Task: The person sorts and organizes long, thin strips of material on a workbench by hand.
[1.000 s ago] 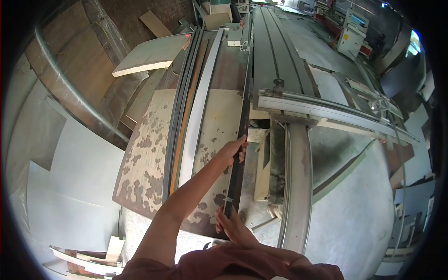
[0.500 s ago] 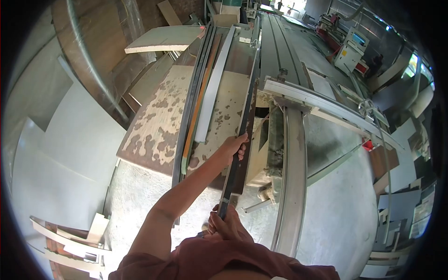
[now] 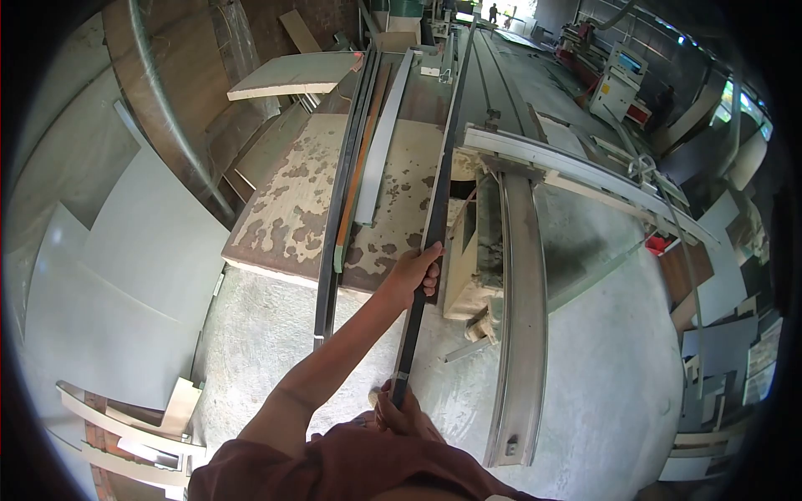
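The near end of the long black bar (image 3: pixel 438 204) is hidden inside the right hand (image 3: pixel 398 411), and much of that hand is lost against the dark red shirt (image 3: pixel 351 463). The bar's far end narrows to a thin line over the grey machine bed (image 3: pixel 499 92), so exactly where it stops is hard to make out. The left hand (image 3: pixel 415 274) covers a short length of the bar. A dark round border cuts off the corners of the view.

The bar is straight, slim and dark, with a paler line along part of its side and a small light band just ahead of the right hand. It slants along the right edge of the mottled tabletop (image 3: pixel 288 196), its near part reaching past the near edge. The left hand grips it near the tabletop's near right corner, thumb on top; the right hand is closed around its end.

On the tabletop, black lengths (image 3: pixel 327 292) overhang the near edge, beside an orange-brown strip (image 3: pixel 355 192) and a whitish strip (image 3: pixel 382 142).
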Action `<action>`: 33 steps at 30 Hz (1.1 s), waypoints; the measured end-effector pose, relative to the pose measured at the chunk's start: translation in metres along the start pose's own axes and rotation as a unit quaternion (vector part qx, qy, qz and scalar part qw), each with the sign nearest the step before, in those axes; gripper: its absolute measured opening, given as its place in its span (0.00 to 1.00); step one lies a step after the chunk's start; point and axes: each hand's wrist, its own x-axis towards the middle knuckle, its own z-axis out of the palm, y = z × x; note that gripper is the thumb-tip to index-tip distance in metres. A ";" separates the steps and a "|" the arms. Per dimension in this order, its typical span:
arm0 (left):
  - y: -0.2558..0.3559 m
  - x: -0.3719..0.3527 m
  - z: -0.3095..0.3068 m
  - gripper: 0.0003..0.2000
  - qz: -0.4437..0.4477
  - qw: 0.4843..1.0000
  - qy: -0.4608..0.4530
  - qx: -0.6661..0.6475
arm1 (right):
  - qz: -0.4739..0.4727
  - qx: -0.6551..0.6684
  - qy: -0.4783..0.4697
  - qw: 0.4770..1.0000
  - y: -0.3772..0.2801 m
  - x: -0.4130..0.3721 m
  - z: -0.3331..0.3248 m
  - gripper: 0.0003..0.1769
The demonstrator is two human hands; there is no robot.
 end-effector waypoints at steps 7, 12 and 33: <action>-0.064 -0.060 0.021 0.15 0.031 0.999 0.032 0.001 | -0.005 -0.084 0.069 0.994 0.062 -0.070 -0.026 0.10; -0.151 -0.131 0.033 0.14 0.048 0.998 0.005 0.032 | 0.053 -0.261 0.165 0.950 0.099 -0.173 -0.031 0.09; -0.165 -0.192 -0.118 0.32 -0.056 0.993 -0.006 -0.109 | 0.072 -0.100 0.106 0.987 0.108 -0.188 0.082 0.08</action>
